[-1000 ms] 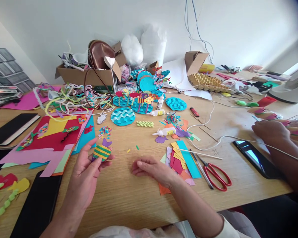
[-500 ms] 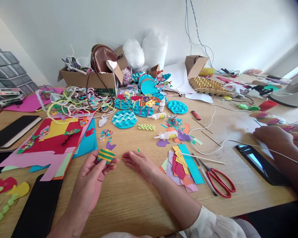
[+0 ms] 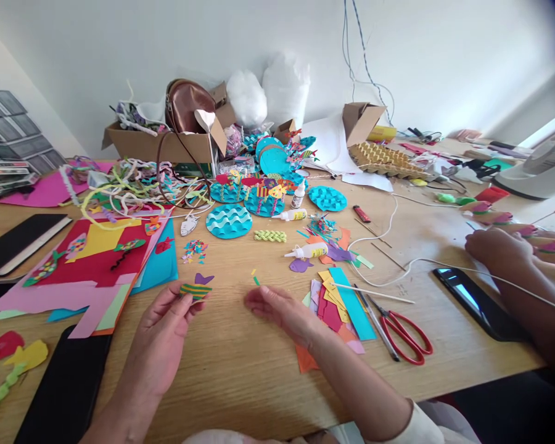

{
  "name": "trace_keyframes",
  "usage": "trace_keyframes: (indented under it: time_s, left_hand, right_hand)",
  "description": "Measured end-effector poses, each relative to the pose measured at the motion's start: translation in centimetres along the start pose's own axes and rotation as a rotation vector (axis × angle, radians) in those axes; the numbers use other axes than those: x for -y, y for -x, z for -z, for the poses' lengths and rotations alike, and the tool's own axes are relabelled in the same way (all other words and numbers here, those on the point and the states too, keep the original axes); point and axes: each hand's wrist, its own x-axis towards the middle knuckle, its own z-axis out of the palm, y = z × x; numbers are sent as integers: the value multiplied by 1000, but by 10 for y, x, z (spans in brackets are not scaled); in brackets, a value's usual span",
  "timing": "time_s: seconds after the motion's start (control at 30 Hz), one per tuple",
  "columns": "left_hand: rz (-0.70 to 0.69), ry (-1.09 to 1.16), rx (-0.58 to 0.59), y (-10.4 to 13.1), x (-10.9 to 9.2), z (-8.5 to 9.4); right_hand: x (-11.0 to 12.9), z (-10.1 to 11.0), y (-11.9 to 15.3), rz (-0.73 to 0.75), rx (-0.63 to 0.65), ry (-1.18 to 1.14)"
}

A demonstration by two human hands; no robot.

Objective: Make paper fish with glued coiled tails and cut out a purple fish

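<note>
My left hand [image 3: 164, 327] pinches a small paper fish body [image 3: 195, 291] with green and yellow stripes, tilted between thumb and fingers. Just beyond it is a purple paper tail [image 3: 204, 279]; I cannot tell whether it is joined to the body. My right hand [image 3: 277, 308] hovers low over the table with loosely bent fingers and nothing visible in them. Beside its fingertips lie a small green strip [image 3: 256, 280] and a yellow strip [image 3: 254, 272]. A purple paper fish [image 3: 300, 265] and a glue bottle [image 3: 309, 250] lie farther back.
Red-handled scissors [image 3: 406, 336], a pen [image 3: 388, 339] and paper scraps [image 3: 330, 308] lie right of my hands. Another person's hand [image 3: 499, 250] rests near a phone [image 3: 476, 302], with a white cable [image 3: 425, 262] crossing there. Coloured sheets [image 3: 102, 259] are stacked at left.
My right hand has moved right, away from the left. The striped fish body is tilted flatter. A yellow strip now shows beside the green one, and an orange scrap shows by my right forearm.
</note>
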Motion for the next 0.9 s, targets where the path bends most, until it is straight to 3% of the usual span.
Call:
trace_keyframes:
  time_s: [0.1, 0.23, 0.3, 0.4, 0.47, 0.6, 0.67, 0.83, 0.9]
  left_hand:
    - [6, -25, -15, 0, 1, 0]
    - [9, -33, -25, -2, 3, 1]
    - [20, -27, -20, -2, 3, 1]
    - [59, -33, 2, 0, 2, 0]
    - [79, -33, 12, 0, 1, -1]
    - [66, -30, 13, -1, 1, -2]
    - [71, -24, 9, -1, 2, -2]
    - [100, 2, 39, 1, 4, -4]
    - [88, -3, 53, 1, 4, -4]
  right_hand:
    - [8, 9, -3, 131, -101, 11]
    - [7, 8, 2, -38, 67, 4]
    - [5, 8, 2, -92, 90, 33]
    - [10, 13, -3, 46, -47, 75]
    - [16, 16, -3, 119, -70, 84]
    - [20, 19, 4, -49, 128, 145]
    - [20, 20, 4, -94, 164, 183]
    - [25, 21, -9, 90, -37, 150]
    - [25, 18, -11, 80, 19, 77]
